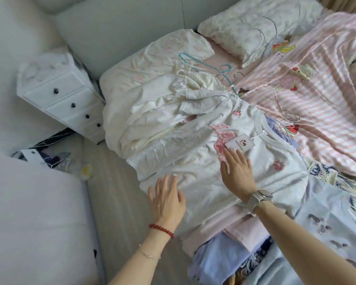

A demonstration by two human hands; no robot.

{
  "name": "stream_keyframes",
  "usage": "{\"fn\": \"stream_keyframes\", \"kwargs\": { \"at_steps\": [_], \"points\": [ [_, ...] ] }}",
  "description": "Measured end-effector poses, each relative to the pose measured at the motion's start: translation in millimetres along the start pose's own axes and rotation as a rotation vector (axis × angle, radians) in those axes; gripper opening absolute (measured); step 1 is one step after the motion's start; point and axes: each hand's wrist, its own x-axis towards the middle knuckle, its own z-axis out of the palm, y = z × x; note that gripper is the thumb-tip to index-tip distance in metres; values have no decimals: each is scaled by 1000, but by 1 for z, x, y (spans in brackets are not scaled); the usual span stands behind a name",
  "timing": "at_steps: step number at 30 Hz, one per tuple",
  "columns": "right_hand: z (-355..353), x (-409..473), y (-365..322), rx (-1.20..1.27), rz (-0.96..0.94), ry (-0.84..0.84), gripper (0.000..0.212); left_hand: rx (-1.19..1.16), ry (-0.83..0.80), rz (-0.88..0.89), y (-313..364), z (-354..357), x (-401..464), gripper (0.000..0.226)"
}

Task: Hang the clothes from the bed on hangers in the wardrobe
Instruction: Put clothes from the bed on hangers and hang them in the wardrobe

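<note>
Two hands lie flat on a white T-shirt spread at the near edge of a bed. The left hand, a red bead bracelet at its wrist, has its fingers spread and straight on the shirt's hem. The right hand, a pale watch at its wrist, rests with fingers straight and close together on the chest, just below a paper tag tied at the neckline. The shirt bears a pink print and lies over other pale garments. A teal hanger and thin wire hangers lie further up the bed, on a pink striped cover. Two pillows sit at the head. A white drawer unit stands on the floor beside the bed.
</note>
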Motion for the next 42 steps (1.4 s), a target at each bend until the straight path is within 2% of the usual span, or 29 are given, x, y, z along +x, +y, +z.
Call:
{"fn": "stream_keyframes", "kwargs": {
  "at_steps": [6, 8, 10, 13, 17, 21, 24, 27, 30, 32, 34, 36, 38, 42],
  "points": [
    [36, -115, -105, -15, -349, -180, 62, -168, 211, -83, -89, -15, -135, 38],
    [52, -165, -130, -49, -475, -282, 56, -221, 247, -146, -117, -10, -191, 32],
    [68, -214, -151, -106, -597, -395, 47, -238, 277, -213, -147, -3, -250, 34],
    [94, -288, -180, -199, -780, -543, 48, -202, 303, -334, -196, 13, -338, 40],
    [133, -373, -227, -323, -1070, -612, 42, -90, 364, -667, -252, 25, -453, 46],
    [163, -453, -284, -401, -1327, -711, 48, 9, 466, -1050, -287, 21, -567, 46],
    [181, -516, -332, -334, -1516, -736, 69, 75, 505, -1311, -303, 8, -643, 44],
    [193, -577, -377, -303, -1696, -746, 74, 105, 595, -1502, -318, -11, -707, 47],
    [200, -637, -420, -214, -1781, -777, 64, 169, 801, -1612, -332, -36, -760, 46],
    [204, -674, -447, -54, -1835, -814, 56, 293, 972, -1632, -342, -56, -791, 40],
    [206, -713, -479, 73, -1809, -926, 44, 409, 1126, -1614, -353, -77, -818, 36],
    [207, -752, -511, 186, -1779, -1071, 33, 500, 1215, -1627, -368, -98, -844, 35],
    [206, -791, -541, 330, -1723, -1231, 29, 536, 1232, -1696, -385, -113, -869, 37],
    [196, -863, -582, 389, -1670, -1460, 29, 417, 1123, -1770, -409, -110, -909, 46]
  ]
}}
